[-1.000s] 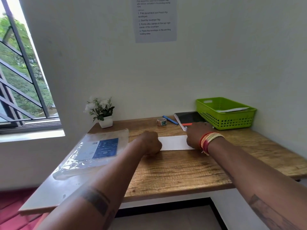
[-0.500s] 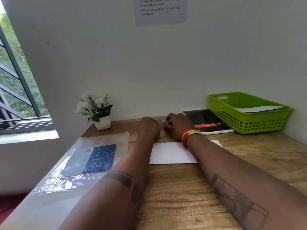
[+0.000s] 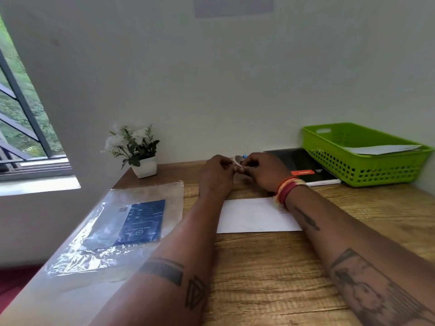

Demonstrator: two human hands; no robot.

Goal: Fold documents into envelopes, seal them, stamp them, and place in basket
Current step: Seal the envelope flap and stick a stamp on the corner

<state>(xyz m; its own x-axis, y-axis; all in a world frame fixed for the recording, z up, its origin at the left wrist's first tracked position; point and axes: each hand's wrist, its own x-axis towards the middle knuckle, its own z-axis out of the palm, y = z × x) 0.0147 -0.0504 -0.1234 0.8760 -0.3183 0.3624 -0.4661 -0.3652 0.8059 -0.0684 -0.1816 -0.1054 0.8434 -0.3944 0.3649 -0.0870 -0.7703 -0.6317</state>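
Observation:
A white envelope (image 3: 254, 216) lies flat on the wooden desk (image 3: 270, 274), partly under my right forearm. Beyond it, near the wall, both hands meet around a small roll of tape (image 3: 237, 160). My right hand (image 3: 263, 171) grips the roll, and my left hand (image 3: 215, 172) pinches at its edge with thumb and fingertips. The green basket (image 3: 367, 170) stands at the back right with a white envelope (image 3: 381, 149) lying in it.
A clear plastic packet with a blue label (image 3: 122, 229) lies on the desk's left side. A small white pot of flowers (image 3: 137, 151) stands by the wall. A black notebook (image 3: 303, 167) lies beside the basket. A blue pen tip (image 3: 244, 156) shows behind the hands.
Both hands left the envelope and went to the back of the desk. My right hand picked up the tape roll, and my left hand has joined it.

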